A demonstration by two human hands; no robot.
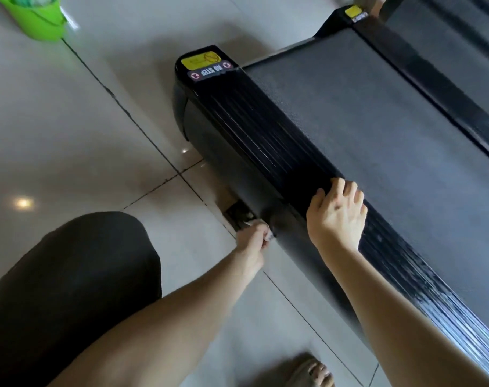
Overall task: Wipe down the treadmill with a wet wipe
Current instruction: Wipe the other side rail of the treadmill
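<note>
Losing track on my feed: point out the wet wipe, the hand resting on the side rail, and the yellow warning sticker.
wet wipe (269,236), head view: white bit past the fingers.
right hand (338,216), head view: back of hand.
yellow warning sticker (201,60), head view: sticker's middle.

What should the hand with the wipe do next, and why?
Probably slide the wet wipe along the treadmill's dark side panel. The left hand pinches it low against that panel near the floor, while the right hand rests on the ribbed side rail, seemingly as support.
</note>
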